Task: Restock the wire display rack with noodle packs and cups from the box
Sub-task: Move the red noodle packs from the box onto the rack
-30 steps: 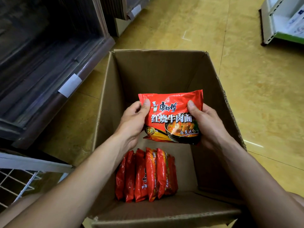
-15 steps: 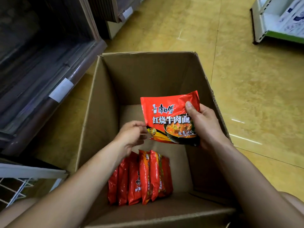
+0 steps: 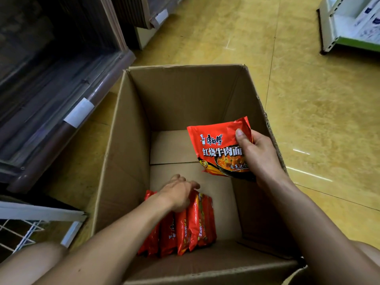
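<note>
Reaching down: the left hand (image 3: 181, 194) had let go of the red plastic noodle pack (image 3: 218, 149) it shared a second before and had dropped to the row of red noodle packs (image 3: 191, 225), which stood on edge at the near end of the brown cardboard box (image 3: 127, 161).
Left hand state: the fingers were loosely spread over the tops of the row, touching them or just above. No pack was pinched as far as the view showed.
Right hand state: the right hand (image 3: 259, 159) alone grasped the red plastic noodle pack, thumb across its printed front, holding it above the right side of the box and clear of the bottom.
Meaning for the task: a second pack was probably about to be gathered, so more than one could go over per trip. This handful had not reached the rack yet.
Stock left: the row took up only the near end of the box, and no cups were visible.
Rack: a corner of the white wire display rack (image 3: 22, 229) showed at lower left, near the box, with its contents out of view.
Surface: a glossy yellow tiled floor (image 3: 318, 103) carried the box.
Room: a dark wooden shelf unit (image 3: 51, 79) stood on the left, and a white shelf unit (image 3: 337, 31) stood well apart at upper right.
</note>
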`<state>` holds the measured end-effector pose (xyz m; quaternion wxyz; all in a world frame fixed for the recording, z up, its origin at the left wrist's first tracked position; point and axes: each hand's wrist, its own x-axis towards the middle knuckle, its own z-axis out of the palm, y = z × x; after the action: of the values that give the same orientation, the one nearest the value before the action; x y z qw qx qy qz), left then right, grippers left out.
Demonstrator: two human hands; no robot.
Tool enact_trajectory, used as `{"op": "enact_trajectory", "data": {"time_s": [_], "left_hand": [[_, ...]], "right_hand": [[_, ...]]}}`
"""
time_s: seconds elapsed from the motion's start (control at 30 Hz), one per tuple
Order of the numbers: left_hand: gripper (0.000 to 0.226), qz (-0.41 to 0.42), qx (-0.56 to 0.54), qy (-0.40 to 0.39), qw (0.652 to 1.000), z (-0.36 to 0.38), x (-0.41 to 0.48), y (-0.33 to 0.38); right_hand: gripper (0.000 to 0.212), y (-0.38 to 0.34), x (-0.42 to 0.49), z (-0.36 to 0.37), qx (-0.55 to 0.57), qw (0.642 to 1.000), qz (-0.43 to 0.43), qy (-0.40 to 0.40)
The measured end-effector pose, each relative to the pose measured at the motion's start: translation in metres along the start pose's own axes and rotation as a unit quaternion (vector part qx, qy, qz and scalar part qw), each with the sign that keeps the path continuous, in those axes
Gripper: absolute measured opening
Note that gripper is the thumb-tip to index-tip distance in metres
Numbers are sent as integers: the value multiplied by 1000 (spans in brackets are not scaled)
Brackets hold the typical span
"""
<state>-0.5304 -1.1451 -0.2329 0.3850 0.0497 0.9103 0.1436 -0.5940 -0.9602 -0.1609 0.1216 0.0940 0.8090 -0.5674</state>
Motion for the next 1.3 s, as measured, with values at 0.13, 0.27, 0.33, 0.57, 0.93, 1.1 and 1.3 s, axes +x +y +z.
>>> {"op": "enact_trajectory", "data": {"time_s": [0.13, 0.27, 0.33, 0.57, 0.93, 1.1, 1.3], "left_hand": [[78, 7, 64, -91, 994, 9, 0, 4], [77, 41, 48, -60, 996, 11, 4, 4], [72, 61, 39, -28, 997, 12, 7, 1], [46, 80, 9, 37, 996, 16, 7, 4], [13, 37, 1, 181, 983, -2, 0, 0], [15, 60, -13, 243, 968, -11, -1, -2], [10, 10, -204, 221, 954, -30, -7, -6]], "right_hand": [[28, 2, -2, 2, -58, 998, -33, -11], [34, 4, 0, 1, -66, 997, -33, -12], [35, 5, 2, 1, -69, 997, -33, -8], [29, 8, 5, 1, -65, 997, -33, -7], [36, 7, 1, 3, -98, 994, -57, -3], [38, 8, 1, 2, -103, 993, -56, -3], [29, 6, -1, 0, -116, 991, -65, -3]]}}
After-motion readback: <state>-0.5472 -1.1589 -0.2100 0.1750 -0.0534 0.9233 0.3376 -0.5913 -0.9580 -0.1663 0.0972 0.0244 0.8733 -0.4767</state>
